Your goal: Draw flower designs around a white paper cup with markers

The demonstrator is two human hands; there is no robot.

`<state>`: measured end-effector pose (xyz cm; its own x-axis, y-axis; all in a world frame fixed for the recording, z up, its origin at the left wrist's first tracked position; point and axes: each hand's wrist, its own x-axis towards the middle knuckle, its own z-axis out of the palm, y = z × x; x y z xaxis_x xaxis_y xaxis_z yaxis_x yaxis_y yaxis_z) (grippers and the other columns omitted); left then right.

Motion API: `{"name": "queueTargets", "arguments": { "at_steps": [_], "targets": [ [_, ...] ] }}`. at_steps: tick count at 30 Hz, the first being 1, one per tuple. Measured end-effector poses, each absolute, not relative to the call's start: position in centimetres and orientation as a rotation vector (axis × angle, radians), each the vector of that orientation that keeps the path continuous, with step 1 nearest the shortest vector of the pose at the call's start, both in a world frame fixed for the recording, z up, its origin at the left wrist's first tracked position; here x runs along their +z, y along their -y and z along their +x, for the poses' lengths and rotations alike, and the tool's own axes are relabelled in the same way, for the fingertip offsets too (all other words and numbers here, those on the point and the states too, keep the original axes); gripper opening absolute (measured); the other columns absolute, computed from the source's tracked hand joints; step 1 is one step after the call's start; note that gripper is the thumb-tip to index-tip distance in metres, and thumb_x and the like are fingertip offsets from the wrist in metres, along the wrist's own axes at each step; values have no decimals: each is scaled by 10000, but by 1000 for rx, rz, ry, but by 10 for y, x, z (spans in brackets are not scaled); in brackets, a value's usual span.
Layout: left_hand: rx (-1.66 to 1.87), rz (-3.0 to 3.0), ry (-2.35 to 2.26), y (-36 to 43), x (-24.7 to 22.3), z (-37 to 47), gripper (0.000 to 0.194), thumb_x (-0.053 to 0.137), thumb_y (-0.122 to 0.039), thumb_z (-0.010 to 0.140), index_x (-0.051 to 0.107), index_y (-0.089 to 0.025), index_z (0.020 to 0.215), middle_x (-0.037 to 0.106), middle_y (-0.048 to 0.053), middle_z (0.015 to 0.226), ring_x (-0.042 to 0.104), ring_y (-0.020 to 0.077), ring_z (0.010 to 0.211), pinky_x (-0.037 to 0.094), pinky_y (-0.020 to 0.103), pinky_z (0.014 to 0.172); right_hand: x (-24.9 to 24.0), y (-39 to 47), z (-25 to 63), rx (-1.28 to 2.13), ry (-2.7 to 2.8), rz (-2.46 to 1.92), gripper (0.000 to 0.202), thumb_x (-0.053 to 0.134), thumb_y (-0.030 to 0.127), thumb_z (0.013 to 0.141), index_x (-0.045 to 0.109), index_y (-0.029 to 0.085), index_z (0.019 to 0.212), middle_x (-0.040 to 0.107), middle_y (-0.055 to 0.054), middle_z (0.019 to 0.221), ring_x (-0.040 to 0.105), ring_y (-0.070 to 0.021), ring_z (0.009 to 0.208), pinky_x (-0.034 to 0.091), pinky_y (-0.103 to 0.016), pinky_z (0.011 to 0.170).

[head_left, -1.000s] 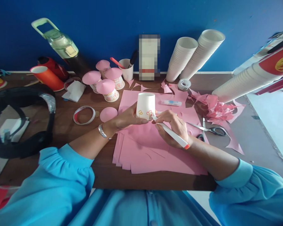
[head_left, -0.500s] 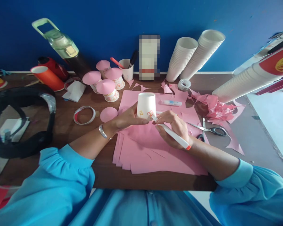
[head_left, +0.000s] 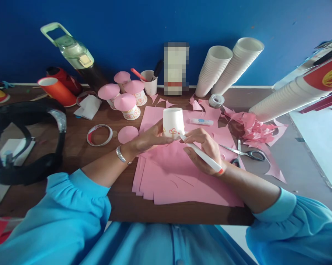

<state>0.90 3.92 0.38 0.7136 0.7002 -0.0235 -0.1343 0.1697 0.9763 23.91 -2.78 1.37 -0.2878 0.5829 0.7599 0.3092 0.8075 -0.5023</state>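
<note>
My left hand (head_left: 152,138) grips a white paper cup (head_left: 173,118) around its lower part, above the pink paper sheets (head_left: 179,184). Drawn flowers, one red and one yellowish, run along the cup's lower band. In my right hand (head_left: 206,151) is a white marker (head_left: 203,156) with a red-orange end, held like a pen. Its tip is at the cup's lower right side; whether it touches I cannot tell. Left of the cup lie a pink paper disc (head_left: 128,135) and several small decorated cups with pink cone roofs (head_left: 125,102).
Scissors (head_left: 247,152), a glue stick (head_left: 201,121) and pink scraps (head_left: 255,129) lie to the right. Behind stand stacked white cups (head_left: 214,70) and a pen cup (head_left: 149,84). At left are a tape roll (head_left: 99,135), a bottle (head_left: 74,53) and a black headband-like thing (head_left: 61,125).
The cup has turned in my left hand, so the red flower has shifted left and the yellowish one is now at the cup's left edge. The marker stays near the cup's lower right.
</note>
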Motion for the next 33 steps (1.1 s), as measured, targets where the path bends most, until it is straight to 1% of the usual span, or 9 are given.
{"name": "queueTargets", "arguments": {
  "at_steps": [4,7,11,16,20,22,25,30,33],
  "targets": [
    [590,1270,-584,-37,7,12,932,973,-411,776,525,-312,1587,725,102,1321,695,325,1231,564,497,1047,14,28,237,274,1942,-644,262,691,165,1015,634,273,1247,768,-41,1001,781,-232,897,663,-369,752],
    [627,1288,-639,-35,9,15,987,981,-422,757,489,-315,1606,720,101,1285,693,313,1186,583,475,999,14,29,237,253,1964,-653,250,688,174,1016,639,270,1242,762,-43,989,783,-237,892,666,-375,743],
    [654,1307,-644,-36,10,15,960,967,-432,782,483,-320,1603,712,109,1321,698,305,1183,589,456,985,14,29,238,230,1964,-657,205,685,204,1034,637,255,1227,738,-48,977,774,-228,863,663,-362,712],
    [610,1307,-608,-37,11,13,872,944,-449,821,530,-276,1568,728,110,1293,706,316,1192,576,484,1028,14,30,238,272,1966,-646,241,687,193,1030,639,264,1255,745,-50,1003,777,-233,892,667,-365,737],
    [610,1298,-631,-37,8,13,939,1000,-460,740,555,-254,1540,716,109,1307,673,358,1241,567,500,1015,15,31,238,312,1982,-638,253,686,183,1028,637,271,1260,755,-52,1024,784,-230,926,675,-363,767],
    [605,1279,-640,-38,7,14,955,1013,-451,716,560,-261,1535,714,112,1317,669,358,1245,568,499,1009,17,30,238,300,1994,-629,240,680,188,1034,636,272,1254,755,-47,1012,785,-228,922,679,-366,768],
    [600,1245,-630,-37,10,14,894,988,-427,750,573,-281,1528,722,111,1313,685,331,1219,570,480,1005,18,30,238,254,1998,-625,218,673,191,1040,639,269,1241,758,-50,1006,788,-228,908,684,-374,763],
    [639,1237,-563,-35,23,15,710,898,-420,855,617,-282,1493,730,102,1301,693,307,1193,561,447,982,18,29,238,224,1975,-618,186,667,202,1048,643,250,1225,762,-63,1002,782,-226,888,683,-373,742],
    [593,1255,-519,-36,20,14,710,917,-413,832,634,-276,1469,745,102,1282,700,311,1176,559,445,972,18,29,237,237,1988,-612,158,651,219,1065,642,251,1220,754,-60,996,780,-222,887,683,-371,737]
  ]
}}
